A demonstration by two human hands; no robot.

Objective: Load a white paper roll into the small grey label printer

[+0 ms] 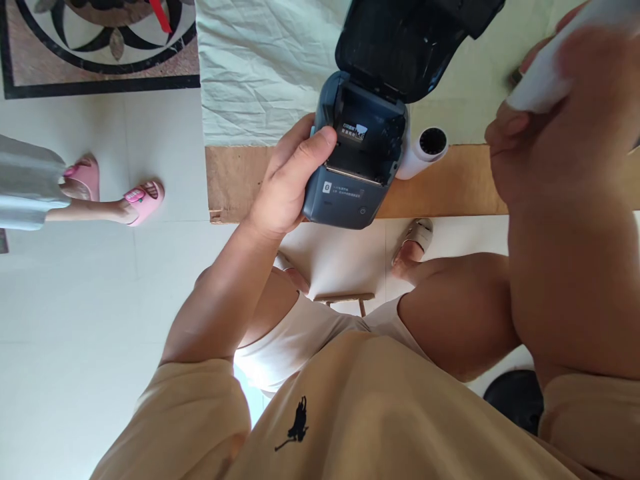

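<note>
My left hand [293,177] grips a dark blue-grey label printer [337,200] by its left side, thumb over the edge of the open bay. The printer's black lid [395,50] is swung up and back, and no roll shows inside the bay. Just right of the printer, a white paper roll [416,160] with a dark round core lies at the table's wooden edge, partly hidden behind the printer. At the upper right, my right hand [575,133] is closed around a white, paper-like thing [543,80]; motion blur hides its exact kind.
A pale green cloth [260,73] covers the table, leaving a wooden front strip [235,183] bare. Below are my legs and a small wooden stool [345,298]. Another person's feet in pink sandals [147,203] stand at the left. A black round object [515,400] sits lower right.
</note>
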